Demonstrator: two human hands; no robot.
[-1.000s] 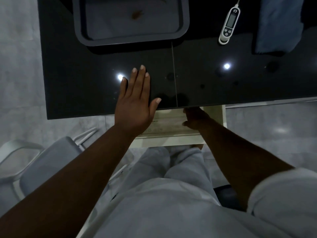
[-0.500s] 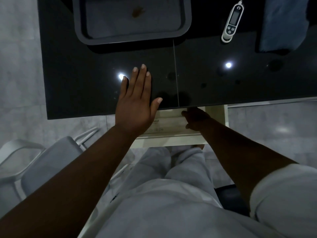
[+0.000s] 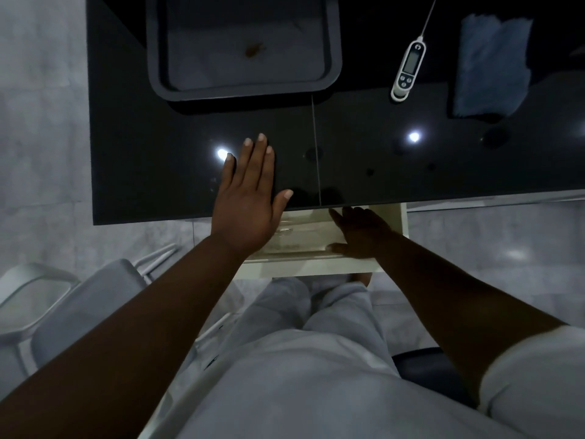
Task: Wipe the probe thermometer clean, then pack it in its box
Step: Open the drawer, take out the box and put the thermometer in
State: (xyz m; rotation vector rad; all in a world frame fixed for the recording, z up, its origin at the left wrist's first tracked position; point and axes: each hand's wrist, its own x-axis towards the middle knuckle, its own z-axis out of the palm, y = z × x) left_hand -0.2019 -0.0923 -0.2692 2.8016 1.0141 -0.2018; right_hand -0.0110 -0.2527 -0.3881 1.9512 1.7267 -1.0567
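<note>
The white probe thermometer [image 3: 408, 69] lies on the black table [image 3: 411, 172] at the far right, its thin probe pointing away from me. A blue cloth [image 3: 489, 64] lies just right of it. My left hand [image 3: 250, 198] rests flat, fingers straight, on the table's near edge. Below that edge, a pale open drawer [image 3: 316, 267] holds a flat box with a clear top [image 3: 294, 236]. My right hand [image 3: 361, 232] lies over the box's right end, thumb on its near edge and fingers at its far edge, partly hidden under the tabletop.
A dark grey tray [image 3: 243, 87] with a small brown speck stands at the table's far middle. A pale chair [image 3: 63, 299] sits on the floor to my left. My legs in light trousers are under the drawer.
My right hand has spread over the box in the drawer, thumb now down on its near edge. My left hand stays flat on the table. The view has tilted slightly.
</note>
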